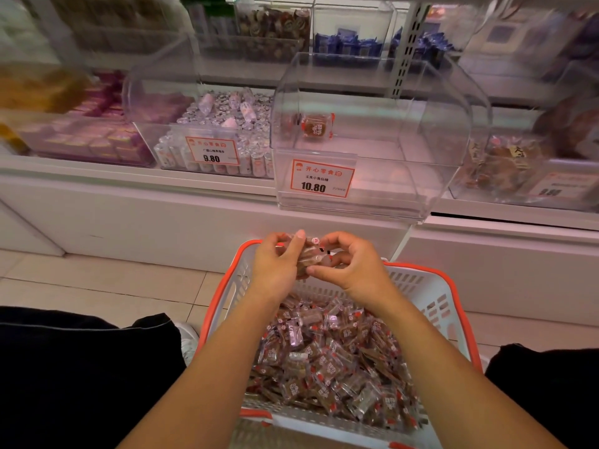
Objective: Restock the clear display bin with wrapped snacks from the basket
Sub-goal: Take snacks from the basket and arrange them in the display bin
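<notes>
The shelf [136, 176] in front of you carries a row of clear bins, and the clear display bin [372, 131] you are filling stands at its front edge, jutting slightly past it, with a 10.80 price tag [322, 178] on its face. It is almost bare: only one wrapped snack [317, 125] shows inside, toward the back.

Below it, on the floor between your knees, sits the basket [431, 286], white with an orange rim, holding a deep heap of wrapped snacks [327, 354].

Your left hand [275, 264] and right hand [351, 267] are raised together above the basket's far rim, both curled round a small bundle of snacks [309, 256], fingers cupping it from either side.

The risk, as I judge it, lies in the lift. The wrappers look slick and the bundle is loose, so a piece could slip out between your palms and land on the floor tiles [97, 286] rather than back in the basket. The bin overhangs the shelf edge, so a knock from your knuckles on the way in could shift it. How wide its opening is cannot be told.
</notes>
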### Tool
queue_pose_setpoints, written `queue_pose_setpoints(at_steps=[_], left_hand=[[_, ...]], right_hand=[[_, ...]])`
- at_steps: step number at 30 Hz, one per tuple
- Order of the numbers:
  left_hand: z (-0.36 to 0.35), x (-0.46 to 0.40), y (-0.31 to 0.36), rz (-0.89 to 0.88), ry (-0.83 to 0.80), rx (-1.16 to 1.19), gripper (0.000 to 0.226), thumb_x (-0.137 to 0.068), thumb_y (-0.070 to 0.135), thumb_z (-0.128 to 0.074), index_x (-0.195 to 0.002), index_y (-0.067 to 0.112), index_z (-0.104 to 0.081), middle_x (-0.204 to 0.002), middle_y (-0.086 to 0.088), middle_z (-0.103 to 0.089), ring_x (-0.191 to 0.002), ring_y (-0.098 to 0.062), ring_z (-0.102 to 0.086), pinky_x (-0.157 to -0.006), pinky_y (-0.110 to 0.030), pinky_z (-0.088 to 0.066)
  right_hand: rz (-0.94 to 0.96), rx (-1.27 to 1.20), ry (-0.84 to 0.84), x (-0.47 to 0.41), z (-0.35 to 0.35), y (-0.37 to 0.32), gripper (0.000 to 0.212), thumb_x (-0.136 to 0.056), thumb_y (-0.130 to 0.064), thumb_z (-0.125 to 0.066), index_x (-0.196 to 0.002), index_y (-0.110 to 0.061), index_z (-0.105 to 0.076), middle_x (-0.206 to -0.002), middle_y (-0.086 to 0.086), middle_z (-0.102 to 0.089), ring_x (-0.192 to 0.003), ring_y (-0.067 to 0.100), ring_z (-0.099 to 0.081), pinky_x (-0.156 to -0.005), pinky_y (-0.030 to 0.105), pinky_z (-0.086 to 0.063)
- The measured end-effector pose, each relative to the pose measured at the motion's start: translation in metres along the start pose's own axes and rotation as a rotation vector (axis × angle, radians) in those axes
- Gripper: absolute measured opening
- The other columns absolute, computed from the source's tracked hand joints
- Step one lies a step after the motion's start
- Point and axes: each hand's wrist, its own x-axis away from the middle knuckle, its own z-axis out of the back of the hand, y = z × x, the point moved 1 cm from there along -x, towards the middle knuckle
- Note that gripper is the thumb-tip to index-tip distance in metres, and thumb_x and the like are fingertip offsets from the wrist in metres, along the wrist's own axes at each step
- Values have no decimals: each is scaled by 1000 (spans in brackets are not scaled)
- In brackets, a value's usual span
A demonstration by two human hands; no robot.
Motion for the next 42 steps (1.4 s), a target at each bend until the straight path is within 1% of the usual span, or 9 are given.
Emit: queue_pose_setpoints(at_steps=[8,11,14,18,20,24,26,31,42], left_hand=[[5,20,18,16,-86,240,39,-77,39,-76,-102,16,-58,-97,-15,-74,-94,-35,-71,-88,-47,-56],[14,29,49,-185,-46,60,30,-81,28,-78,-100,17,-57,-84,-3,-76,-80,-22,-74,-69,-31,-60],[19,40,93,-402,-59,-104,18,-92,43,-61,-93,25,-58,-79,8,-73,-74,-10,-72,-64,-23,-55],[24,27,160,-409,-335,-265,56,-89,63,-31,-97,23,-70,-96,9,-74,-95,-7,-69,-93,-36,-52],[28,1,188,-508,-313,-411,51,-96,60,-32,-94,26,-71,-89,13,-72,-87,-1,-66,-88,-39,-53],[50,-40,203,-758,240,-895,40,-89,53,-55,-69,19,-61,-62,5,-61,-68,-17,-60,-74,-35,-46],[53,-57,195,-708,107,-1156,50,-86,58,-55,-62,15,-63,-58,0,-62,-66,-20,-60,-77,-35,-46],[43,-77,184,-759,-117,-1186,41,-89,38,-54,-56,13,-52,-55,-1,-51,-64,-25,-53,-58,-31,-32],[42,-85,185,-786,-132,-1159,42,-91,33,-47,-55,12,-42,-59,-5,-45,-64,-32,-49,-58,-34,-34]], right_hand=[[107,135,21,8,-7,-41,37,-70,-26,-89,-101,-28,-69,-85,-7,-71,-72,17,-67,-70,41,-59],[212,152,10,14,-9,-72,31,-71,-23,-84,-97,-29,-68,-81,-10,-70,-69,11,-67,-67,40,-59],[332,166,82,17,-5,-108,34,-70,-22,-82,-100,-29,-67,-84,-12,-71,-74,10,-69,-65,34,-58],[447,342,211,-5,25,-158,31,-62,-29,-86,-88,-24,-69,-77,-8,-68,-68,9,-63,-59,26,-50],[402,370,248,-36,47,-176,28,-59,-36,-84,-79,-22,-68,-68,-8,-67,-57,5,-57,-53,22,-46],[101,422,160,-114,85,-179,31,-62,-36,-89,-75,-13,-73,-73,2,-73,-65,12,-62,-58,28,-44],[-38,532,79,-153,88,-164,29,-63,-34,-90,-70,-12,-72,-73,5,-71,-69,13,-60,-58,27,-42],[-162,621,-68,-225,61,-115,25,-65,-25,-91,-74,-17,-69,-76,2,-69,-71,15,-61,-58,25,-46],[-23,916,51,-250,71,-92,73,-55,-42,-93,-103,-16,-45,-89,1,-59,-75,16,-56,-51,31,-38]])
